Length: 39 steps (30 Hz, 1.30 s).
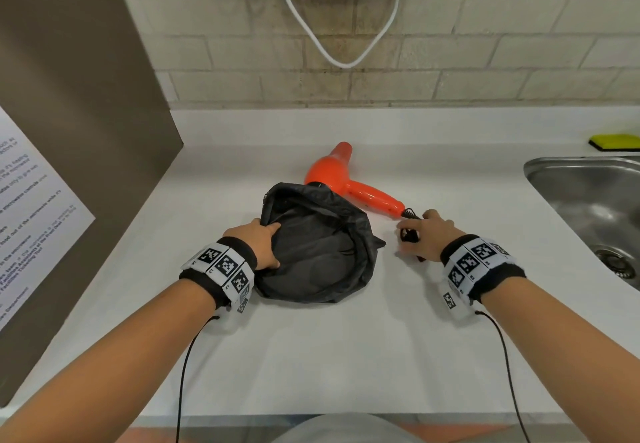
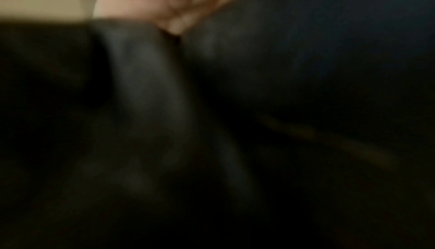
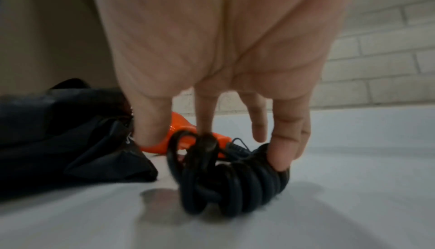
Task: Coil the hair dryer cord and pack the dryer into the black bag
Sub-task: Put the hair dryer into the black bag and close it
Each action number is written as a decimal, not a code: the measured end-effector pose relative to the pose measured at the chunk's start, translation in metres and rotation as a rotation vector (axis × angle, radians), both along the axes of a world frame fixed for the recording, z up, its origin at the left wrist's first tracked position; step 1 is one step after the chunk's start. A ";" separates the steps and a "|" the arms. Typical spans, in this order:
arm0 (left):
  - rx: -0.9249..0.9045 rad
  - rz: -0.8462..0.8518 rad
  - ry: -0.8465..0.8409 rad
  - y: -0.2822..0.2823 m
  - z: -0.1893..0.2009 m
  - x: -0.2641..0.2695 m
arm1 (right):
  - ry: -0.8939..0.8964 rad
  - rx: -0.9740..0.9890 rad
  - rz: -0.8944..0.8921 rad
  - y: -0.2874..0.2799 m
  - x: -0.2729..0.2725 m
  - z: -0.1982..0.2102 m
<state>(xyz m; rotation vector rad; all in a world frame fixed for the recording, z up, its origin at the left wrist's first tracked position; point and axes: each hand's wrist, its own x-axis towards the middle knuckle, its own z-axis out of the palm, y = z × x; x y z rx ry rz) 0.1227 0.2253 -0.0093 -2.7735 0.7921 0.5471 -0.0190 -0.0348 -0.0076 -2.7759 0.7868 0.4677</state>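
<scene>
The white countertop [image 1: 311,356] carries a black bag [image 1: 318,252] at its centre, an orange hair dryer [image 1: 332,176] at one o'clock of the bag, a coiled black cord [image 3: 235,184] at three, and a yellow sponge [image 1: 614,141] far off at two o'clock.

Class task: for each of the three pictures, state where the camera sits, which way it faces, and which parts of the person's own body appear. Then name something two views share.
Head: worn high, looking down at the counter; both forearms, left hand, right hand.
Left wrist: faces along the palm, close on the black bag, blurred.
Right wrist: low, facing the coiled cord under the fingers.
Shared: head and right wrist both show the orange hair dryer.
</scene>
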 end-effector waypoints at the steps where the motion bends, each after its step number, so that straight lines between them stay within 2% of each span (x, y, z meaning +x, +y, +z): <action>1: -0.003 0.002 0.004 0.000 0.000 0.000 | -0.012 0.034 -0.031 0.001 0.004 0.001; 4: -0.012 0.008 0.026 0.001 0.000 0.002 | 0.000 0.101 -0.010 -0.002 0.016 0.001; 8: -0.044 0.019 0.060 0.002 0.001 0.005 | 0.060 -0.043 0.068 -0.005 0.028 0.001; 14: -0.255 0.070 0.074 0.001 0.004 0.012 | 0.212 -0.082 0.262 -0.006 0.050 0.009; 19: -0.274 0.047 0.074 0.001 0.005 0.018 | 0.196 0.151 0.173 -0.017 0.061 0.021; 24: -0.246 0.046 0.088 0.000 0.008 0.022 | 0.238 0.142 0.176 -0.019 0.069 0.021; 32: -0.265 0.079 0.131 0.000 0.009 0.026 | 0.061 0.117 0.024 -0.014 0.069 0.011; 39: -0.382 0.109 0.213 0.006 0.013 0.032 | -0.087 0.121 0.011 -0.023 0.061 0.016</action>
